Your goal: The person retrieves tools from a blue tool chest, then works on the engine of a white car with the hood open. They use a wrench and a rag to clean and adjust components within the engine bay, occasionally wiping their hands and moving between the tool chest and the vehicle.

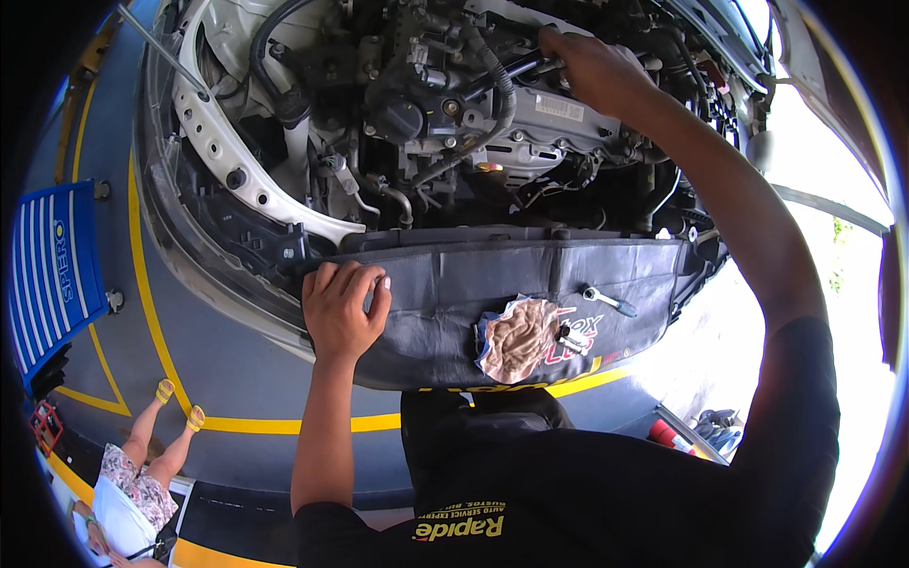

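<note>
My right hand [597, 74] reaches over the engine [559, 123] with its fingers curled closed. A dark bar with a shiny edge [519, 67] runs from the fingers leftward over the engine top. Its far end is lost among the hoses, so its kind does not show. My left hand [345, 308] rests on the left end of the black fender cover [426, 303], fingers bent over its upper edge, thumb apart, holding nothing. On that cover lie a crumpled tan rag [519, 339], a small ratchet [609, 301] and a small metal fitting, perhaps a socket [571, 339].
A prop rod [161, 47] stands at the upper left. Beyond the car's left side is a blue slatted panel [62, 275] on casters. Another person [142, 483] in yellow sandals is at the lower left. A red cylinder [670, 435] lies at the lower right. Yellow lines [151, 293] mark the floor.
</note>
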The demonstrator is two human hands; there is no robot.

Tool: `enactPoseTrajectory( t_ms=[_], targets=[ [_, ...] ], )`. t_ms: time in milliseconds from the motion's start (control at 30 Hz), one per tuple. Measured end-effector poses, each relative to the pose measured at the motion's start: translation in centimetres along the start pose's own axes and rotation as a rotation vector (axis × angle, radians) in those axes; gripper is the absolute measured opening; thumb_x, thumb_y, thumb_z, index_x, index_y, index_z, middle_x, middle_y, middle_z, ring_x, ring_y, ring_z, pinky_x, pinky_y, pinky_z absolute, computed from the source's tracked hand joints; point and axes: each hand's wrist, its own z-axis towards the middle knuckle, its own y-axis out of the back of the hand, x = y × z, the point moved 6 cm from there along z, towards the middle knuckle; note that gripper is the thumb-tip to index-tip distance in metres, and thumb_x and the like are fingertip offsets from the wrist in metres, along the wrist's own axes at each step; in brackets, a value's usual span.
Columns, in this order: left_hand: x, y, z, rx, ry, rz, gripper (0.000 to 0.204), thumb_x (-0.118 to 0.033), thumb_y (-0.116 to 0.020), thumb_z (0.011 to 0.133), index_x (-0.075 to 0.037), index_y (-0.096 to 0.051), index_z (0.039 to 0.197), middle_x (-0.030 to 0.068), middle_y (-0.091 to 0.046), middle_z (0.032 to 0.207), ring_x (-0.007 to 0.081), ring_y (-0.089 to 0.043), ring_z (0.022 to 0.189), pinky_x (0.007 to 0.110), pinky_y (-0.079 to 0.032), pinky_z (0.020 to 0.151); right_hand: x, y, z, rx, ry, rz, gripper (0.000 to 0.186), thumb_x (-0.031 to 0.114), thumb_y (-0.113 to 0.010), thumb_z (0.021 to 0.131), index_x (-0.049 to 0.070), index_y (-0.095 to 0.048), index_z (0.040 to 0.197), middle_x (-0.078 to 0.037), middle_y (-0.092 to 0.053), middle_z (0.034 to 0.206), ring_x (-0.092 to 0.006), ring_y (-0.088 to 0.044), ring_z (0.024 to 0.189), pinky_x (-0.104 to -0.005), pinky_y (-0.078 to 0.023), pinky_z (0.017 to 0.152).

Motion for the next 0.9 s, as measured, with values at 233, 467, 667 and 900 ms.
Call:
enactPoseTrajectory(
  t_ms=[233, 467, 667, 900],
  targets=[
    [0.0, 0.0, 0.0, 0.006, -0.009, 0.000, 0.007, -0.021, -0.075, 0.089, -0.015, -0.071, 0.090, -0.0036, -0.064, 0.079, 0.0199, -0.057, 0.080, 0.037, -0.043, 0.077, -1.4, -1.1, 0.5, 0.203, -0.143, -0.013, 0.027, 0.032, -0.066, 0.103, 0.011, -0.064, 0.121, -0.018, -0.076, 0.103, -0.0393, -0.073, 0.103, -0.0537, -0.056, 0.088],
    [0.1, -0.1, 0.0, 0.000, -0.006, -0.023, 0.009, -0.024, -0.075, 0.090, -0.016, -0.071, 0.090, -0.0041, -0.065, 0.080, 0.0197, -0.059, 0.081, 0.038, -0.043, 0.078, -2.5, -1.4, 0.3, 0.168, -0.187, -0.026, 0.027, 0.032, -0.062, 0.106, 0.010, -0.063, 0.123, -0.019, -0.075, 0.091, -0.0404, -0.075, 0.094, -0.0533, -0.057, 0.086],
    [0.0, 0.0, 0.0, -0.005, -0.012, -0.012, 0.010, -0.024, -0.076, 0.089, -0.016, -0.071, 0.092, -0.0042, -0.065, 0.080, 0.0196, -0.059, 0.081, 0.038, -0.043, 0.078, -0.9, 0.0, 0.6, -0.035, 0.063, -0.066, 0.030, 0.033, -0.061, 0.106, 0.009, -0.061, 0.124, -0.020, -0.075, 0.092, -0.0409, -0.075, 0.094, -0.0537, -0.057, 0.088],
    [0.0, 0.0, 0.0, -0.001, -0.011, -0.005, 0.010, -0.024, -0.076, 0.089, -0.016, -0.071, 0.092, -0.0039, -0.065, 0.080, 0.0199, -0.058, 0.081, 0.038, -0.043, 0.077, -1.0, -0.3, 0.1, 0.065, 0.036, -0.082, 0.029, 0.031, -0.065, 0.104, 0.012, -0.060, 0.125, -0.019, -0.075, 0.106, -0.0396, -0.074, 0.102, -0.0530, -0.057, 0.090]
  ],
)
